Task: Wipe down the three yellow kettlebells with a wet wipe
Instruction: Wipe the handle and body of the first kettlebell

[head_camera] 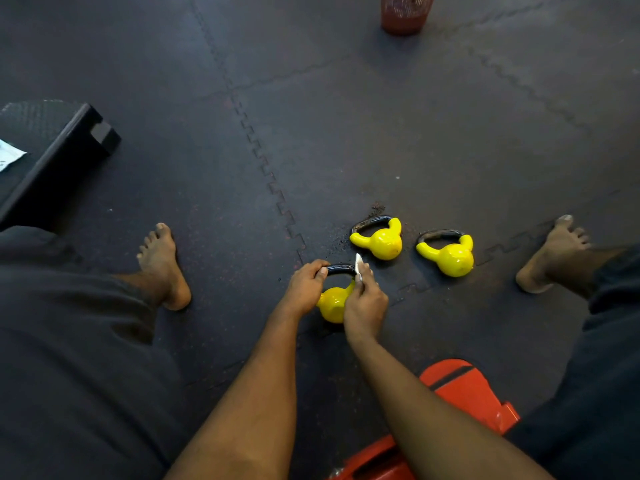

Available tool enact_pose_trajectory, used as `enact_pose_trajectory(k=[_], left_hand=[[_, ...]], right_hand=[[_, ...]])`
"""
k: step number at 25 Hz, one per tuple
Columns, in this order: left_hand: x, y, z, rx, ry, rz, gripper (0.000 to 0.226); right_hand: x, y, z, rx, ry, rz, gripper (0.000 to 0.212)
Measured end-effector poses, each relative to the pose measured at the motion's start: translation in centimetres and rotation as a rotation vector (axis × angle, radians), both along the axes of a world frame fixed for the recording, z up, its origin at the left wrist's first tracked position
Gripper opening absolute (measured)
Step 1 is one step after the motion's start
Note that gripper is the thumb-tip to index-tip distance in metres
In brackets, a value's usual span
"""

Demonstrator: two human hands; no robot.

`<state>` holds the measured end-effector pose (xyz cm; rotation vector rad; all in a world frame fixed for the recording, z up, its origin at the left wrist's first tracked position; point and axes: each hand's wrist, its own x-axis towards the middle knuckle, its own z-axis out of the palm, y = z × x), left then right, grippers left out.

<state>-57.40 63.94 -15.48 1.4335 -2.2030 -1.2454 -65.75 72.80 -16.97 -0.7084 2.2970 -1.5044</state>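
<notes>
**On the mat between my feet, the nearest kettlebell is in both my hands**

The nearest kettlebell is tipped over on the dark interlocking mat, its yellow body toward me and its black handle pointing away. My left hand is curled round the left end of that handle. My right hand pinches a folded white wipe at the handle's right end, just where the black bar meets the yellow. My hands are close together, each clamped on its own thing.

The middle kettlebell and the right kettlebell lie on their sides just beyond and to the right. They are apart from each other, and I touch neither.

My bare left foot and right foot are planted wide on either side. An orange seat shows under my right forearm. A black step with a white packet on it sits far to the left, and a red mesh bin stands at the top edge
</notes>
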Motion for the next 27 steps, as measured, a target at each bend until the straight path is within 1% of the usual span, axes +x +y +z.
enact_pose_trajectory(k=[3, 7, 9, 12, 16, 18, 21, 24, 25, 27], left_hand=[[-0.1, 0.1, -0.1, -0.004, 0.002, -0.005, 0.026], [0.1, 0.0, 0.2, 0.008, 0.005, 0.002, 0.027], [0.2, 0.1, 0.4, 0.014, 0.008, 0.005, 0.027], [-0.1, 0.1, 0.3, -0.011, -0.001, -0.013, 0.027], [-0.4, 0.0, 0.3, -0.025, -0.012, -0.024, 0.026], [-0.4, 0.2, 0.4, -0.022, -0.004, -0.023, 0.025], [-0.7, 0.4, 0.5, -0.029, 0.003, -0.033, 0.025], [-0.8, 0.5, 0.7, -0.021, 0.004, -0.035, 0.024], [-0.5, 0.5, 0.7, -0.010, 0.005, -0.031, 0.023], [0.0, 0.2, 0.5, 0.015, 0.006, -0.033, 0.023]], right_hand=[[-0.1, 0.5, -0.8, 0.060, 0.001, -0.038, 0.045], [1.5, 0.3, -0.7, -0.010, 0.062, 0.078, 0.047], [1.2, 1.0, -1.4, -0.029, 0.054, 0.065, 0.047], [1.0, 1.6, -1.7, -0.008, 0.013, -0.019, 0.045], [2.0, 0.6, -1.5, -0.013, 0.065, 0.053, 0.045], [1.8, 0.8, -1.9, -0.020, 0.057, 0.054, 0.047], [1.1, 1.4, -1.6, -0.019, -0.007, -0.027, 0.045], [-0.5, 0.2, 0.4, 0.064, -0.094, -0.123, 0.034], [-1.4, -0.4, 1.1, 0.100, -0.126, -0.112, 0.029], [-3.1, -1.5, 1.9, 0.181, -0.204, -0.004, 0.024]])
